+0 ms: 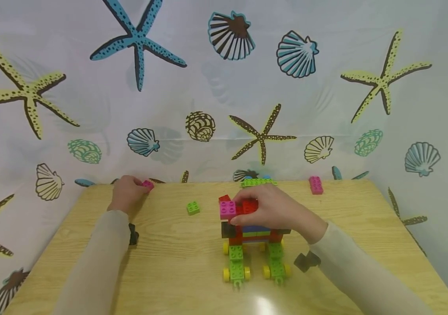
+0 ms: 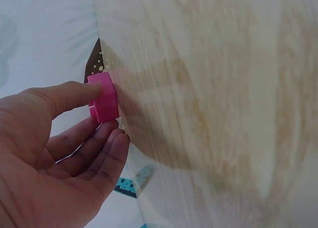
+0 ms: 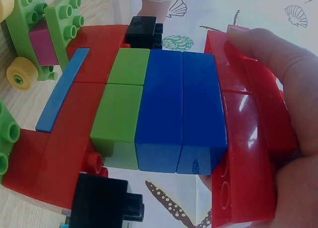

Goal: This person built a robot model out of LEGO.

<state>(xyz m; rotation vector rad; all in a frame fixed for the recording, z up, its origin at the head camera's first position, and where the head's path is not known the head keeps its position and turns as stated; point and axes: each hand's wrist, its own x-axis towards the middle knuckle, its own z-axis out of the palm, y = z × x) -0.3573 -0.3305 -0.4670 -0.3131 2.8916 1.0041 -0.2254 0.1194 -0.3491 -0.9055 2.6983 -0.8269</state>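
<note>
At the table's far left edge, my left hand (image 1: 126,192) pinches a small pink toy brick (image 2: 105,96) between thumb and fingers, close over the wood. My right hand (image 1: 273,208) grips the red bricks (image 3: 243,114) on top of a brick-built model (image 1: 255,234) in the middle. Below the red bricks come blue bricks (image 3: 161,109), then green bricks (image 3: 119,114) and more red. Black bricks (image 3: 99,203) stick out at its sides. A pink brick (image 1: 227,209) sits at its upper left, near my right thumb. Green bases (image 1: 236,262) with yellow wheels stand under the model.
A loose green brick (image 1: 193,208) lies left of the model. Behind it, at the back edge, is a long green studded piece (image 1: 256,182) with blue parts. A longer pink brick (image 1: 316,185) lies at the back right. Patterned cloth (image 1: 204,157) surrounds the wooden table (image 1: 169,271).
</note>
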